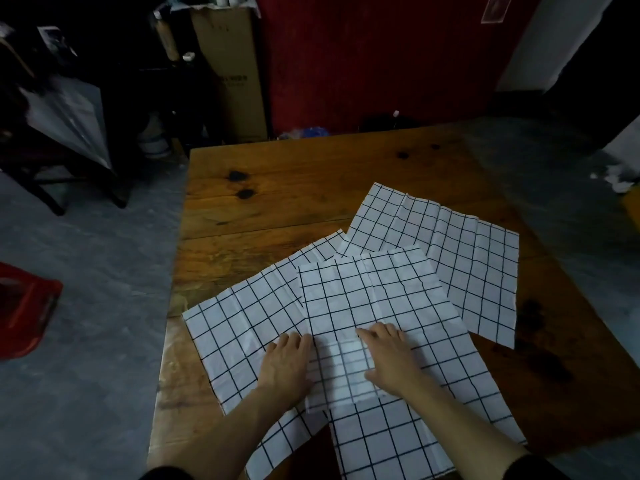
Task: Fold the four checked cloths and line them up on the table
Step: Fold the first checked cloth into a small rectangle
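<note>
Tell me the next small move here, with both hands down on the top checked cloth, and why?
Probably smooth the near fold flat, then take the next fold. The left hand and right hand rest on the top checked cloth, whose near edge seems turned up over itself. It overlaps the left cloth and far cloth, both spread unfolded on the wooden table.

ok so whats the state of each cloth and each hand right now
top cloth: near part folded, under both hands
left cloth: unfolded, partly covered
far cloth: unfolded, creased
left hand: flat, presses the cloths
right hand: flat on top cloth
table: holds the cloths
</note>
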A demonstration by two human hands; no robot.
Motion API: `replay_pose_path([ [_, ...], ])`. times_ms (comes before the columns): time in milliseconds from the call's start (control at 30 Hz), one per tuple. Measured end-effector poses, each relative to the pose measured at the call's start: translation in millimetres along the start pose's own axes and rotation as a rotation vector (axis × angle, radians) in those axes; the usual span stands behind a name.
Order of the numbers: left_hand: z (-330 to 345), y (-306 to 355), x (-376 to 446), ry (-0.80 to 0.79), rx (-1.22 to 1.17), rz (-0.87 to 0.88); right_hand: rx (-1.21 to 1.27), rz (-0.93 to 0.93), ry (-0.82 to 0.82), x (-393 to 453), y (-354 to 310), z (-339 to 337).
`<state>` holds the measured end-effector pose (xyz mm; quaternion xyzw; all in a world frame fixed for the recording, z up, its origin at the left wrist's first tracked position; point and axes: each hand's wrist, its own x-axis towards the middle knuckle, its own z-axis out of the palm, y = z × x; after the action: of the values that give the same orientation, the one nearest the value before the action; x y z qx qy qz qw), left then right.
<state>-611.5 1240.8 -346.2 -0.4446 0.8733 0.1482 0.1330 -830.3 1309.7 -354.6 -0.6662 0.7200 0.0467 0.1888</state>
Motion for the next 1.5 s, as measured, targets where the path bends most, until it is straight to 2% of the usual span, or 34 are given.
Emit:
replay_pose_path([
  [200,-5.8,-2.6,15.4,-0.080,-0.058,-0.056,0.026,0.031,-0.035,8.3,-0.7,-3.0],
  [333,-8.0,-5.0,16.3,-0.060,-0.173,-0.050,0.197,0.013,0.086,6.5,-0.6,-5.8],
  [433,-14.1,-12.2,12.8,-0.048,-0.261,-0.017,0.294,-0.031,0.106,4.0,-1.1,-15.7],
  [633,-48.8,-22.6,6.4,0.143,-0.434,0.072,0.425,-0.034,0.280,-6.7,0.3,-44.8],
  [800,-92.5,-22.6,6.5,0.360,-0.401,0.222,0.475,-0.003,0.424,-21.0,0.2,-80.4],
  [967,-122.6,-17.2,13.2,0.474,-0.388,0.424,0.438,0.064,0.523,-53.7,-2.2,-112.1],
  [1067,-133.3,-1.3,21.4,0.516,-0.415,0.550,0.392,0.123,0.594,-86.7,-1.3,-127.7],
  [1267,-148.1,65.6,16.6,0.515,-0.448,0.681,0.344,0.269,0.626,-161.7,14.3,-140.3],
  [1500,-157.2,159.4,-20.0,0.480,-0.368,0.833,0.280,0.442,0.807,-258.5,45.9,-137.1],
])
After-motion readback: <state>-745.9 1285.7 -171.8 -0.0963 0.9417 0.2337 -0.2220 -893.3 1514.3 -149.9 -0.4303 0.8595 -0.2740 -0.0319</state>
